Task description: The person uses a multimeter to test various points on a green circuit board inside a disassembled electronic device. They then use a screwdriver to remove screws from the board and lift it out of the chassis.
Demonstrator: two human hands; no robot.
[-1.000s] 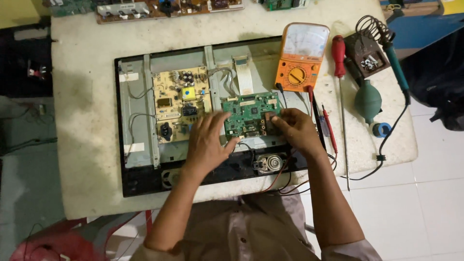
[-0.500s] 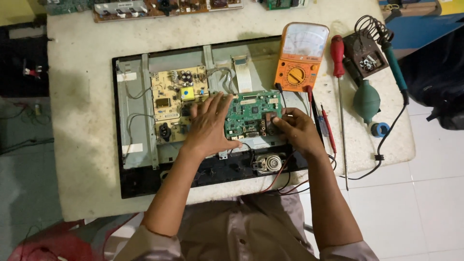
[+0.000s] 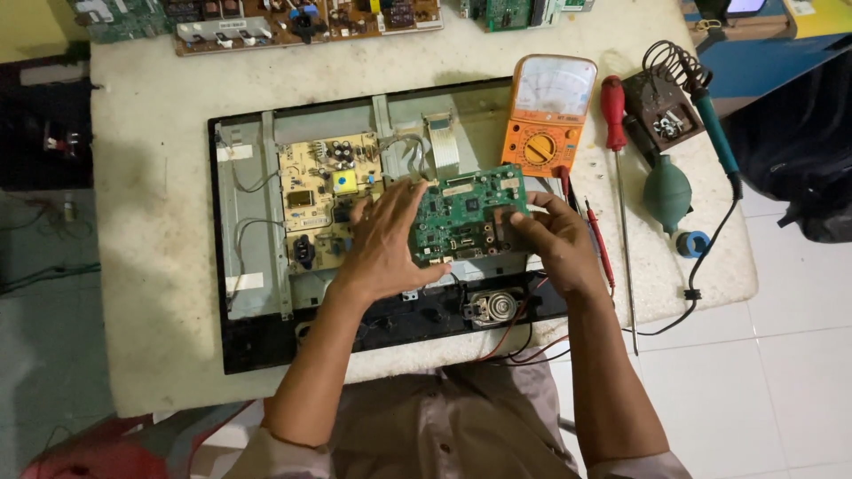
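A green circuit board (image 3: pixel 466 213) lies tilted over the metal back of an opened flat monitor (image 3: pixel 257 257). My left hand (image 3: pixel 383 241) grips its left edge, fingers spread on top. My right hand (image 3: pixel 543 232) grips its right edge with the thumb on the board. A yellow power board (image 3: pixel 321 191) is mounted to the left of it, partly under my left hand. A white flat ribbon cable (image 3: pixel 441 146) runs above the green board. A small round speaker (image 3: pixel 491 306) with red and black wires sits below, in the black frame.
An orange analogue multimeter (image 3: pixel 546 115) lies just right of the monitor, its red probe (image 3: pixel 596 238) beside my right wrist. Further right are a red-handled screwdriver (image 3: pixel 617 160), a soldering iron stand (image 3: pixel 666 106), a teal soldering iron (image 3: pixel 714 133) and a green blower bulb (image 3: pixel 666 191). Several circuit boards (image 3: pixel 293 19) line the far edge.
Both hands have lifted the green board slightly and turned it, so it now sits more tilted. My left hand has slid from the board's top to its left edge.
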